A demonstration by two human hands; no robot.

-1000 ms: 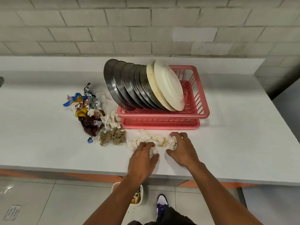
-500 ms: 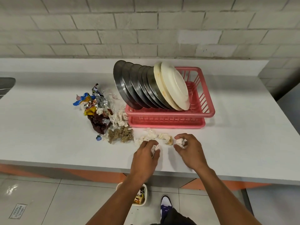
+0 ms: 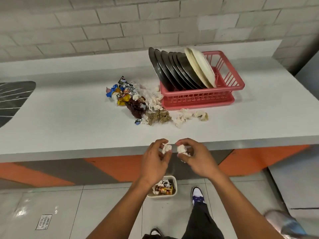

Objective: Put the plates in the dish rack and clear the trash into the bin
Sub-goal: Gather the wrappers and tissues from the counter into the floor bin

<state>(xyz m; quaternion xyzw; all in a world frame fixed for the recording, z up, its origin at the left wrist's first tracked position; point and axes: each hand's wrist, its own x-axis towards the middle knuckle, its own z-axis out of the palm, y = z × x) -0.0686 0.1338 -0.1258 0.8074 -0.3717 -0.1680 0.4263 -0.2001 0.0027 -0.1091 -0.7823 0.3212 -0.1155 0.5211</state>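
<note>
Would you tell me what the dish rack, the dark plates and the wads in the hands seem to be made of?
The dish rack looks like moulded pink plastic, matte, with slotted walls. The dark plates seem metal, probably steel: grey with a dull sheen. The wads that the left hand and right hand pinch look like crumpled white tissue paper, creased.

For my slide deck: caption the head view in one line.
Left hand and right hand each grip a tissue wad above the floor bin; plates stand in the pink rack.
</note>
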